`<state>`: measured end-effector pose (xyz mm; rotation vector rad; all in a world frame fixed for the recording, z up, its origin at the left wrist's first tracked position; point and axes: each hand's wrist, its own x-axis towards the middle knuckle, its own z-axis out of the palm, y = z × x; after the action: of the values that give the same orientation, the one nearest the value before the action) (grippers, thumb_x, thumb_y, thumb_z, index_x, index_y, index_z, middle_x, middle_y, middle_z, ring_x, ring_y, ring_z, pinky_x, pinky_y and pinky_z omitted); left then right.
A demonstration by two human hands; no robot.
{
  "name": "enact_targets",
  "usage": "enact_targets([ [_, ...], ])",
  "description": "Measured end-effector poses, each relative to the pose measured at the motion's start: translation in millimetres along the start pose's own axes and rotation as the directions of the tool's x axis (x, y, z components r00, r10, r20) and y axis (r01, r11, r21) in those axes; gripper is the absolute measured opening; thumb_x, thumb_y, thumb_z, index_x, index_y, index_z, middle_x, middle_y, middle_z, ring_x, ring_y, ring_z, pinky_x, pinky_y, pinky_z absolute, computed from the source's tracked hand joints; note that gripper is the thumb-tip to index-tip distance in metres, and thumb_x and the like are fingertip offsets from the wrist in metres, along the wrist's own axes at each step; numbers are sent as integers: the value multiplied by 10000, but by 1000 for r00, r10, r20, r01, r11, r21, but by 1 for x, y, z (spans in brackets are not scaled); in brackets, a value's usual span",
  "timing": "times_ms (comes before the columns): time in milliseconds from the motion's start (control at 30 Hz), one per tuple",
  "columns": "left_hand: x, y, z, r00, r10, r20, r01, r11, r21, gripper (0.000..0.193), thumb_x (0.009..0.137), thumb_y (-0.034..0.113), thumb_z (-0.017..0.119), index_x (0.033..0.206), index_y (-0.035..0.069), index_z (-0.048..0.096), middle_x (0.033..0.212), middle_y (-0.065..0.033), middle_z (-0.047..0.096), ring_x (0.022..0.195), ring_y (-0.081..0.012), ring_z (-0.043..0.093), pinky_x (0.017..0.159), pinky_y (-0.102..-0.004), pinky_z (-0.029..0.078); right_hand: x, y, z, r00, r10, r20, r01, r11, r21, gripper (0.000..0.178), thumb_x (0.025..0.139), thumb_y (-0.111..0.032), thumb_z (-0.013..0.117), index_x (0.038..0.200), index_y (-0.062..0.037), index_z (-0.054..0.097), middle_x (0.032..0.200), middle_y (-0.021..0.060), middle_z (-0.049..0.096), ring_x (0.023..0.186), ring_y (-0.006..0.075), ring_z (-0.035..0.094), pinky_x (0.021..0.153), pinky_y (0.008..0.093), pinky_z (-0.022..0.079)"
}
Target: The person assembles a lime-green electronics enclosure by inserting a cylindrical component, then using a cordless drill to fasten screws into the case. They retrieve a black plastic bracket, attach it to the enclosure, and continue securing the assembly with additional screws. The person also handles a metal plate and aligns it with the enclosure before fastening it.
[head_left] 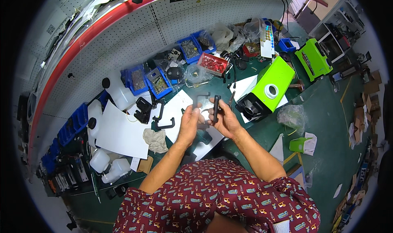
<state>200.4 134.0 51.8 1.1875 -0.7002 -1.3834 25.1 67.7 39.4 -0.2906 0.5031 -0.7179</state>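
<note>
— What do the hands hold at frame centre?
— The left hand (189, 124) pinches a black U-shaped plastic handle (199, 98); right hand (224, 120) fingers close on a black plastic bar (215, 108), above the green bench (327, 122).
— Handling?
— Likely light, stiff; grip the ends. Blue parts bins (157, 82) sit upper left.

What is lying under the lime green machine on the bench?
The lime green machine rests on white paper sheets, whose edges stick out on the left over the green bench. Anything directly beneath its body is covered.
</note>
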Motion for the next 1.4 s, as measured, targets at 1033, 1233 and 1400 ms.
enact_targets([
  [1033,-37,41,36,924,325,200,-350,511,785,653,1079,155,485,1667,79,210,812,-231,721,737,-407,738,646,-483,552,-32,29,35,929,-367,-39,318,851,-417,482,1154,-463,350,1256,-67,606,1078,7,623,962,117,580,876,281,481],
  [1233,-35,44,43,926,320,199,-344,504,792,659,1071,180,498,1657,80,215,888,-269,734,769,-457,728,692,-528,564,-22,34,49,877,-479,-27,418,791,-446,435,1153,-458,361,1309,-90,532,1157,23,570,1059,128,550,946,303,471],
  [1400,-36,42,38,941,272,200,-314,491,812,616,1101,255,438,1653,67,242,951,-258,738,790,-416,734,707,-466,569,-28,35,53,926,-373,-50,348,899,-268,367,1131,-419,473,1316,-108,532,1144,8,589,1038,126,576,927,296,501],
])
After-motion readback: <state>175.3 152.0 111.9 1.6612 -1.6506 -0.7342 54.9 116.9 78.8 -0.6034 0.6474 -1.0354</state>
